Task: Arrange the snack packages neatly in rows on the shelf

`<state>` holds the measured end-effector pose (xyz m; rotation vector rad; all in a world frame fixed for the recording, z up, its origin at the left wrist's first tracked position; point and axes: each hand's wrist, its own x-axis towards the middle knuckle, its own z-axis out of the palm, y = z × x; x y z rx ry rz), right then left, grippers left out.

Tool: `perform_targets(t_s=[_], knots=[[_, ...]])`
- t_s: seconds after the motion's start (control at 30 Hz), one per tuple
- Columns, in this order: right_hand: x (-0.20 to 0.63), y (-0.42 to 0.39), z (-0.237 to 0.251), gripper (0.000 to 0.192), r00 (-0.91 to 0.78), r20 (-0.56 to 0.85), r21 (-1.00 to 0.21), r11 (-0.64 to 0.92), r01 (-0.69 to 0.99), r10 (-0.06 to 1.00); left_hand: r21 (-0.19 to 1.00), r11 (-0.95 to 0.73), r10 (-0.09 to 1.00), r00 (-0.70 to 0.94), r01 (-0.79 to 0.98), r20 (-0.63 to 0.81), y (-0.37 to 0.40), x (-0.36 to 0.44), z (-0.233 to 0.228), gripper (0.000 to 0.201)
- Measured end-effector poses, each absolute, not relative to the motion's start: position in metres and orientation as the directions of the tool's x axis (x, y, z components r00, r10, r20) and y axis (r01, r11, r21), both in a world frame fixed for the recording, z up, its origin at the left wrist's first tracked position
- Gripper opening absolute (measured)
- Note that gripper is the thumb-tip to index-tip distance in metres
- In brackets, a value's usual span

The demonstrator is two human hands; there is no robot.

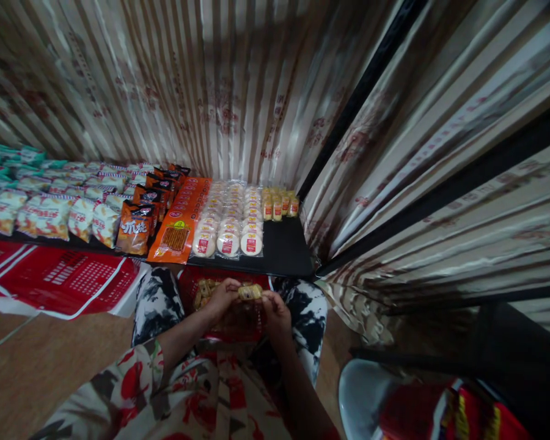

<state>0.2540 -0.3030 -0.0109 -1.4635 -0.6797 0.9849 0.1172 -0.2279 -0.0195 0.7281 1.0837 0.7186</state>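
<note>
My left hand point(220, 297) and my right hand point(275, 310) are together over a red basket point(238, 327) on my lap. Between them they hold a small yellow snack packet point(250, 292). More small yellow packets point(202, 292) lie in the basket to the left of my left hand. Ahead, a low black shelf point(286, 247) carries rows of packaged snacks: round white cakes point(229, 220), a long orange pack point(179, 223), brown bags point(137, 226) and a few small yellow packets point(279, 205) at the back right.
White and orange snack bags point(50, 214) and green packs point(9, 162) fill the shelf's left part. Red-and-white flattened cartons point(64, 278) lie on the floor at left. Striped curtains hang behind and to the right. A white stool point(362, 391) and red bag point(440, 409) are at lower right.
</note>
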Motion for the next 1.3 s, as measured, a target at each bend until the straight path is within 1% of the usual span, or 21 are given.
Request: perform_targets(t_s=[0.07, 0.17, 0.23, 0.33, 0.53, 0.67, 0.77, 0.9, 1.1, 1.2, 1.3], knots=[[0.258, -0.307, -0.006, 0.024, 0.455, -0.128, -0.992, -0.117, -0.052, 0.881, 0.785, 0.593, 0.794, 0.295, -0.18, -0.532, -0.228, 0.12, -0.013, 0.027], [0.262, -0.311, 0.005, 0.02, 0.418, 0.016, -0.993, -0.035, 0.114, 0.908, 0.76, 0.619, 0.774, 0.315, -0.196, -0.549, -0.228, 0.123, -0.002, 0.031], [0.265, -0.313, 0.013, 0.019, 0.381, 0.108, -0.975, 0.023, 0.219, 0.918, 0.758, 0.621, 0.769, 0.344, -0.2, -0.539, -0.227, 0.124, 0.004, 0.029], [0.269, -0.317, 0.023, 0.019, 0.315, 0.198, -0.945, 0.095, 0.314, 0.928, 0.762, 0.609, 0.772, 0.387, -0.22, -0.504, -0.226, 0.125, 0.01, 0.025], [0.276, -0.324, 0.029, 0.02, 0.184, 0.258, -0.896, 0.164, 0.412, 0.948, 0.767, 0.588, 0.774, 0.455, -0.256, -0.441, -0.224, 0.13, 0.019, 0.025], [0.28, -0.328, 0.029, 0.023, 0.123, 0.292, -0.853, 0.2, 0.482, 0.949, 0.805, 0.547, 0.803, 0.417, -0.23, -0.426, -0.224, 0.136, 0.026, 0.022], [0.284, -0.33, 0.031, 0.025, 0.108, 0.304, -0.828, 0.207, 0.521, 0.947, 0.81, 0.543, 0.808, 0.398, -0.219, -0.434, -0.223, 0.14, 0.028, 0.023], [0.288, -0.331, 0.035, 0.025, 0.125, 0.282, -0.838, 0.181, 0.515, 0.951, 0.812, 0.535, 0.814, 0.399, -0.234, -0.422, -0.219, 0.143, 0.028, 0.025], [0.291, -0.33, 0.035, 0.02, 0.248, 0.243, -0.9, 0.123, 0.419, 0.938, 0.799, 0.537, 0.816, 0.408, -0.272, -0.409, -0.218, 0.146, 0.03, 0.036], [0.291, -0.326, 0.032, 0.017, 0.312, 0.208, -0.939, 0.1, 0.329, 0.927, 0.802, 0.529, 0.821, 0.408, -0.277, -0.4, -0.218, 0.146, 0.033, 0.04], [0.292, -0.321, 0.029, 0.015, 0.378, 0.13, -0.981, 0.064, 0.182, 0.917, 0.809, 0.514, 0.83, 0.404, -0.285, -0.385, -0.219, 0.145, 0.038, 0.041]])
